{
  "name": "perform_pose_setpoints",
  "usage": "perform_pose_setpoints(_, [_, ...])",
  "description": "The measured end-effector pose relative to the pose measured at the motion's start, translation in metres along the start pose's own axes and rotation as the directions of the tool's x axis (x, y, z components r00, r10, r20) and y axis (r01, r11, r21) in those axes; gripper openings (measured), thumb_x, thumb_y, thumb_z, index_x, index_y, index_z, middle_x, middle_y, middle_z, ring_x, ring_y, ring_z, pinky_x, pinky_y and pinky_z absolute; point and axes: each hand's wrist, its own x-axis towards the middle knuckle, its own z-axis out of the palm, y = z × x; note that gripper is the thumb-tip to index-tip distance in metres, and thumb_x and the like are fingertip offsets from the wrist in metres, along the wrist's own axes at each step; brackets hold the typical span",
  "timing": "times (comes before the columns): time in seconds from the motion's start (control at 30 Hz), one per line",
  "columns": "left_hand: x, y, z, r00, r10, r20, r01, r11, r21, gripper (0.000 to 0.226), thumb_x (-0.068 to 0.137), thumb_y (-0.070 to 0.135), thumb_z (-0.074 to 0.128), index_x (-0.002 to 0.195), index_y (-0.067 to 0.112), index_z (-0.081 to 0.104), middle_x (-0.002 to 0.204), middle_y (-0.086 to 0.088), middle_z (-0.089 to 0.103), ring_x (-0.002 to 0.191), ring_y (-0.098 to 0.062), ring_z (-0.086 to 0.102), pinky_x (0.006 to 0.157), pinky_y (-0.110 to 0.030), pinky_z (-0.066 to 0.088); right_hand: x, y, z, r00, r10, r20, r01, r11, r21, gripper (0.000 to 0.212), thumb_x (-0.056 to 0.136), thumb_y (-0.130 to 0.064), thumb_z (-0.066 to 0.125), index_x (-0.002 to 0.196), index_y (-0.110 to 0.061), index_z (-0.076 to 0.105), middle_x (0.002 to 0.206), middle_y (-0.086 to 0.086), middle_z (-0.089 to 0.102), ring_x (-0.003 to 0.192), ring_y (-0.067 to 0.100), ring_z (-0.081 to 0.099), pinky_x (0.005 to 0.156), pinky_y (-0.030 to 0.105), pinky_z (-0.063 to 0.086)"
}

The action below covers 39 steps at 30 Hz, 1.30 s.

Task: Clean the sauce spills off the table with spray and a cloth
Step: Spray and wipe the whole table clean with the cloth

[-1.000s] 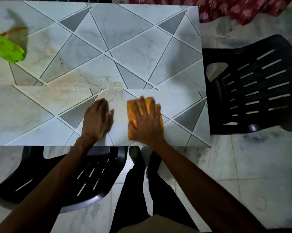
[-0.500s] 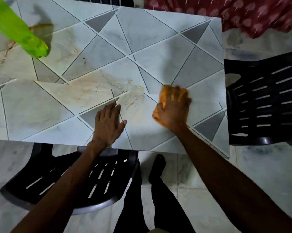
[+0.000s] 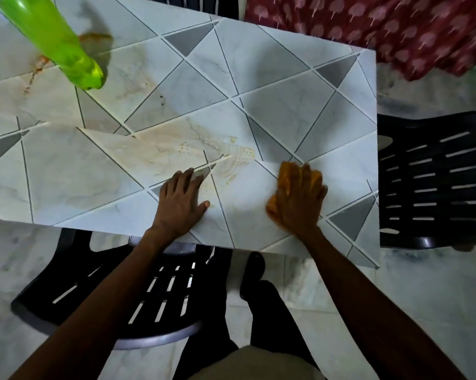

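My right hand (image 3: 300, 201) presses an orange cloth (image 3: 285, 178) flat on the table (image 3: 272, 111) near its front right corner; only the cloth's edges show around the fingers. My left hand (image 3: 180, 204) lies flat on the tabletop, fingers apart, holding nothing, just left of the cloth. A pale orange sauce smear (image 3: 231, 163) spreads between and beyond the two hands. A darker sauce stain (image 3: 94, 38) and streaks (image 3: 34, 74) sit at the far left. A green spray bottle (image 3: 56, 42) stands at the far left of the table.
One black plastic chair (image 3: 434, 182) stands against the table's right side, another (image 3: 121, 292) sits under the front edge by my legs. Red patterned fabric (image 3: 382, 31) hangs beyond the far right corner. The floor is pale marble tile.
My right hand has slid the cloth to the right across the table, away from the smear, then slightly back toward the front. My left hand stays planted flat.
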Motion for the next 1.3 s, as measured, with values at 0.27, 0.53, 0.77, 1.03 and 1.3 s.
perform_pose_setpoints(0.27, [-0.004, -0.018, -0.002, 0.997, -0.036, -0.070, 0.031, 0.997, -0.064, 0.063, 0.087, 0.051, 0.050, 0.139, 0.016, 0.050, 0.148, -0.012, 0.043, 0.131, -0.036, 0.044, 0.102, -0.047, 0.042, 0.015, -0.138, -0.005, 0.944, -0.329, 0.034, 0.330, 0.943, -0.032, 0.083, 0.088, -0.054, 0.038, 0.162, -0.023, 0.016, 0.170, 0.012, 0.012, 0.152, 0.046, 0.014, 0.121, 0.061, 0.015])
perform_pose_setpoints(0.53, [0.019, -0.036, -0.014, 0.957, -0.238, -0.166, 0.217, 0.967, -0.137, 0.056, 0.086, 0.043, 0.065, 0.134, 0.017, 0.053, 0.139, -0.008, 0.047, 0.122, -0.031, 0.047, 0.097, -0.041, 0.040, 0.023, -0.034, -0.008, 0.834, -0.535, 0.130, 0.547, 0.833, -0.082, 0.077, 0.090, -0.047, 0.038, 0.161, -0.024, 0.023, 0.170, 0.007, 0.017, 0.154, 0.037, 0.021, 0.115, 0.060, 0.024])
perform_pose_setpoints(0.77, [0.023, -0.027, -0.010, 0.919, -0.350, -0.183, 0.317, 0.930, -0.187, 0.060, 0.082, 0.041, 0.064, 0.135, 0.016, 0.052, 0.137, -0.006, 0.048, 0.122, -0.030, 0.047, 0.100, -0.041, 0.041, 0.211, -0.128, -0.043, 0.868, -0.494, 0.055, 0.496, 0.854, -0.160, 0.079, 0.088, -0.056, 0.038, 0.159, -0.023, 0.024, 0.166, 0.012, 0.026, 0.144, 0.043, 0.033, 0.115, 0.061, 0.027])
perform_pose_setpoints(1.03, [0.026, -0.027, -0.008, 0.890, -0.410, -0.199, 0.342, 0.890, -0.302, 0.063, 0.079, 0.044, 0.064, 0.134, 0.017, 0.054, 0.137, -0.007, 0.049, 0.125, -0.029, 0.046, 0.103, -0.038, 0.038, 0.151, -0.163, -0.033, 0.749, -0.659, 0.072, 0.663, 0.745, -0.078, 0.086, 0.087, -0.050, 0.042, 0.162, -0.018, 0.014, 0.170, 0.015, 0.010, 0.153, 0.047, 0.010, 0.122, 0.061, 0.014])
perform_pose_setpoints(1.3, [0.031, -0.019, -0.010, 0.869, -0.454, -0.196, 0.353, 0.847, -0.398, 0.060, 0.076, 0.046, 0.065, 0.128, 0.018, 0.056, 0.132, -0.006, 0.051, 0.125, -0.028, 0.049, 0.102, -0.038, 0.038, 0.065, -0.070, -0.036, 0.397, -0.875, 0.278, 0.912, 0.410, -0.015, 0.088, 0.074, -0.047, 0.056, 0.157, -0.025, 0.033, 0.167, 0.006, 0.025, 0.152, 0.042, 0.018, 0.118, 0.059, 0.020])
